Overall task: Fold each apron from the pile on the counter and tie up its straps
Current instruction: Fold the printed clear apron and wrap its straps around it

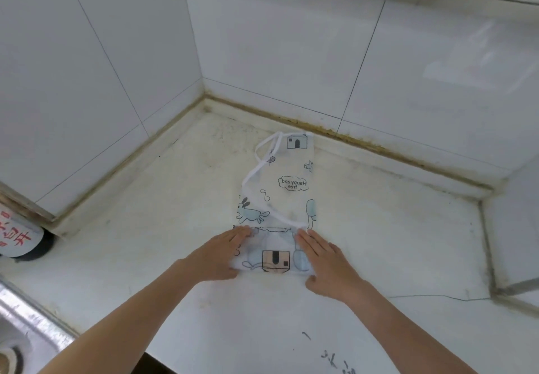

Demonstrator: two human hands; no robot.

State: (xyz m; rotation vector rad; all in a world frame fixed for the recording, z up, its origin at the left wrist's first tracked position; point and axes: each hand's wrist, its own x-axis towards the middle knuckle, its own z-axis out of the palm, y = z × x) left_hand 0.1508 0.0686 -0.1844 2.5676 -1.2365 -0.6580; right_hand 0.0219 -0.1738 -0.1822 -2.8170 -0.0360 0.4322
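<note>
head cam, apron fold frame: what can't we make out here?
- Apron: near-end corners lie under the left hand and right hand, so the grip there is unclear.
- Strap: its ends run under the folded cloth; tied or loose, can't tell.
- Pile of aprons: none in view.
- Bottle: cut off by the left edge, label only partly readable.
- Sink: cut by the bottom-left corner.

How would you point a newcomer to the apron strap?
Start at the tiled wall corner and come down the counter to the printed apron. The strap is the thin white cord looping over its left side, plain against the cartoon print.
</note>
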